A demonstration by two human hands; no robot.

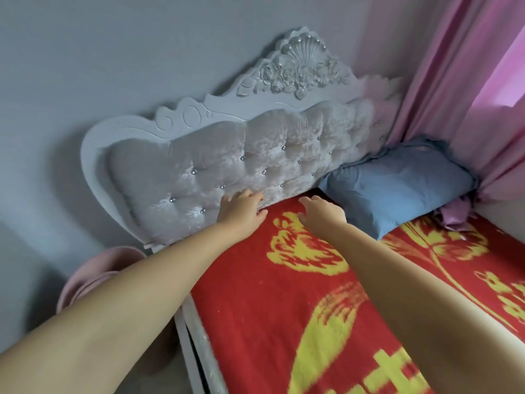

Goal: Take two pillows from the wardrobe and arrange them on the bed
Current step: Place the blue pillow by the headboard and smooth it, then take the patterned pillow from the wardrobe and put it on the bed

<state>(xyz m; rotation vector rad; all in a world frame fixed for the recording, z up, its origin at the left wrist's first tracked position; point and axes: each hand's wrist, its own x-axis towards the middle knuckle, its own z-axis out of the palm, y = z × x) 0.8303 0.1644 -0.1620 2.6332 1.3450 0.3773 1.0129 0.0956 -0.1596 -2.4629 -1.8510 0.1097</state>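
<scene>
One pillow: the blue pillow lies at the head of the bed, by the pink curtain.
Your left hand: open, empty, fingers at the headboard.
Your right hand: open, empty, over the red blanket.

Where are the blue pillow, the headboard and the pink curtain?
blue pillow (397, 191), head view, middle of its top face.
headboard (227, 160), head view, tufted padded panel.
pink curtain (454, 81), head view, hanging folds.
</scene>
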